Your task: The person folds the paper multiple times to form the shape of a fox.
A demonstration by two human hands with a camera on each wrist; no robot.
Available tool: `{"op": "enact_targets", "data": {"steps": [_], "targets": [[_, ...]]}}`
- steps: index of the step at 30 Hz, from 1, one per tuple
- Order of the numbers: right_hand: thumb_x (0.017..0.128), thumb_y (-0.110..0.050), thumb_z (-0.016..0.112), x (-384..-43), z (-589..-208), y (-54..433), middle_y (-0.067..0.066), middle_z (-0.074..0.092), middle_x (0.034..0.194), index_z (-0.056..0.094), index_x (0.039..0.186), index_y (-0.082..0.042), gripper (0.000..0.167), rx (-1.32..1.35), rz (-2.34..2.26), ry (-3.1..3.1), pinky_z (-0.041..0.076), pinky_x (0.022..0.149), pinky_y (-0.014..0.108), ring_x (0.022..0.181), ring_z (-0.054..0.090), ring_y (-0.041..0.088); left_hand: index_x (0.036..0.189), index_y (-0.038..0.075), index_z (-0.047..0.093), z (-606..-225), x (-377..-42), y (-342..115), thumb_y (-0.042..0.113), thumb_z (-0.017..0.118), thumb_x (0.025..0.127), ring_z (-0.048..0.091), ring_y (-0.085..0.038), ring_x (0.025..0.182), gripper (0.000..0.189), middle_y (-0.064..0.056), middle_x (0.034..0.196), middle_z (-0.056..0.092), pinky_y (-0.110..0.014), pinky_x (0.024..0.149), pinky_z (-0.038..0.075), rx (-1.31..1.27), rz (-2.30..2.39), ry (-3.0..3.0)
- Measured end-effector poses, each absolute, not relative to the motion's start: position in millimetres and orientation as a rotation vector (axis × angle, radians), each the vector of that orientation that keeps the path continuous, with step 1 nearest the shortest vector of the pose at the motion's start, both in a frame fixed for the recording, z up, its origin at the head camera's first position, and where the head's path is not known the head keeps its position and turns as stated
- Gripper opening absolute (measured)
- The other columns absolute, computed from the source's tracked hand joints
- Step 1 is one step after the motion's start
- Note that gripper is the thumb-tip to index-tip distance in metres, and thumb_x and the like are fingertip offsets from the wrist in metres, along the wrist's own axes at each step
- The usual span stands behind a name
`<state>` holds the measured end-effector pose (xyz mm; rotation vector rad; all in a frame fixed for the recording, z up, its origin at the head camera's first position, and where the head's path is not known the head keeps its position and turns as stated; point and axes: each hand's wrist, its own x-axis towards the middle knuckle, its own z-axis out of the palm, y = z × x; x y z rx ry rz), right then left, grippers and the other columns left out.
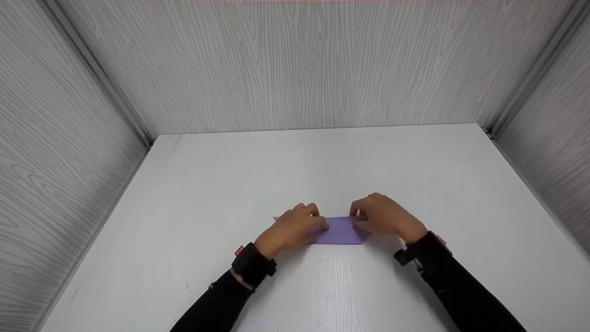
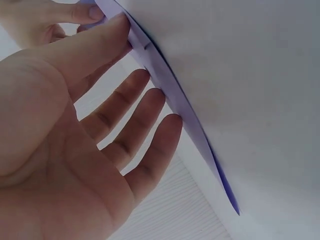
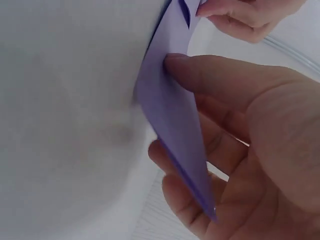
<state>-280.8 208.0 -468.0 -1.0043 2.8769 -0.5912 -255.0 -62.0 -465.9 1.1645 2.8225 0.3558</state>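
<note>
A folded sheet of purple paper (image 1: 340, 230) lies on the white table between the two hands, its folds running lengthwise and its right end slanting to a point. My left hand (image 1: 292, 228) pinches its left part: in the left wrist view the thumb presses the near face of the paper (image 2: 169, 85), and the other fingertips reach its lower edge. At the right end, my right hand (image 1: 387, 216) holds the paper (image 3: 172, 107) with the thumb on the front and the fingers behind. A fold gapes slightly near the top of the right wrist view.
Pale wood-grain panels wall the white table (image 1: 221, 175) at the back (image 1: 295, 64), left (image 1: 50, 138) and right (image 1: 548, 115). Black wrist straps with small cameras sit on the left wrist (image 1: 252, 266) and right wrist (image 1: 426, 256).
</note>
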Motion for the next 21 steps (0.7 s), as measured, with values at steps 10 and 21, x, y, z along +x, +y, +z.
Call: {"op": "enact_targets", "data": {"steps": [10,21], "targets": [[0.098,-0.040,0.065,-288,-463,234,-0.005,0.071,0.123,0.072,0.129,-0.025,0.035,-0.844,-0.839,2.544,0.049,0.095,0.042,0.111,0.063,0.016,0.125,0.021,0.073,-473,-254,-62,0.021,0.074,0.096,0.057,-0.024,0.103,0.028,-0.004,0.120,0.063,-0.033,0.083,0.051,1.271,0.261,2.899],[0.108,-0.052,0.043,-273,-441,238,0.000,0.051,0.155,0.051,0.154,-0.023,0.055,-0.810,-0.918,2.291,0.036,0.115,0.053,0.144,0.046,0.024,0.125,0.018,0.072,-475,-250,-56,0.015,0.061,0.104,0.062,-0.020,0.111,0.023,0.001,0.130,0.067,-0.031,0.083,0.054,1.405,0.004,2.983]]}}
